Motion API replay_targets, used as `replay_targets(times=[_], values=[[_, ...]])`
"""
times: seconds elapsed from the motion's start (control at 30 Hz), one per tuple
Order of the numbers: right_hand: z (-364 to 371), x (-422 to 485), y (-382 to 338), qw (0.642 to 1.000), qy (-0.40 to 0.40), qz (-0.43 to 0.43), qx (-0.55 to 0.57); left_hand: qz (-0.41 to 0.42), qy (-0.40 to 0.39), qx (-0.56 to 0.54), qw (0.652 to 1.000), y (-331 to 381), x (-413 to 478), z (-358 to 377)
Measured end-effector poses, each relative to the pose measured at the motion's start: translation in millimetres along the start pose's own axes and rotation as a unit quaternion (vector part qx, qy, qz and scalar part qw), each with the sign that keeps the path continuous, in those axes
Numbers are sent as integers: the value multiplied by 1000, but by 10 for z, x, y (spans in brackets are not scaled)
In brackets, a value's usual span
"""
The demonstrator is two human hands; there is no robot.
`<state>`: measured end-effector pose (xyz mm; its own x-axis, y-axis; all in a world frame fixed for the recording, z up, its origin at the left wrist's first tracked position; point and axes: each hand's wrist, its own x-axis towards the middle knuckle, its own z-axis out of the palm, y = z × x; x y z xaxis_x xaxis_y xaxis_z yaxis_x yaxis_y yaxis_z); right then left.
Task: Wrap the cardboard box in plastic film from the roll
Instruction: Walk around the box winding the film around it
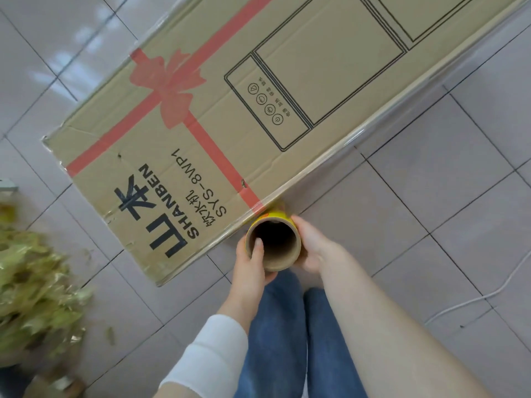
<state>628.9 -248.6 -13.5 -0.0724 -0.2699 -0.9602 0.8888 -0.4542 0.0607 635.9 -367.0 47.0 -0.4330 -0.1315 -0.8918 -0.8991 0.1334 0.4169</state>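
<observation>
head view: a big cardboard box [230, 124] lies flat on the tiled floor [431, 196]. it runs from the lower left of the frame up to the upper right. the roll [283, 261] of film is at the lower middle, right against the box's long near edge, and we look straight down its brown tube.

the left hand [248, 268] grips the tube with its thumb hooked inside the hole. the right hand [311, 248] is wrapped round the other side of the tube. so both hands are holding the roll.

the clear plastic film [359, 136] shows as a shiny strip along the box's near edge, going up to the upper right. i cannot tell how much of the box it covers.

what could go wrong from here, as i see it:

- the film could tear if it is pulled too hard over the sharp box edge or a corner.
- if the pull is too soft, the film could go loose, bunch up and stick to itself.
- the roll could slip or spin too fast, since only fingers and a thumb hold it.
- the light box could slide on the smooth tiles when the film tugs at it.
- a white cable [474, 300] lies on the floor at the lower right. a foot could catch on it while walking round the box.
- dry leaves [34, 282] sit at the lower left, near the box end. bits could stick to the film.
</observation>
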Motion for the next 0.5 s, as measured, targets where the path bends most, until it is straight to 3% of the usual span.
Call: replay_targets(times=[0.27,0.5], values=[[-61,52,-95,997,-26,3,-68,12,118,42,992,-82,132,167],[-266,-51,-209,976,-54,-39,-206,55,222,67,971,-145,252,276]])
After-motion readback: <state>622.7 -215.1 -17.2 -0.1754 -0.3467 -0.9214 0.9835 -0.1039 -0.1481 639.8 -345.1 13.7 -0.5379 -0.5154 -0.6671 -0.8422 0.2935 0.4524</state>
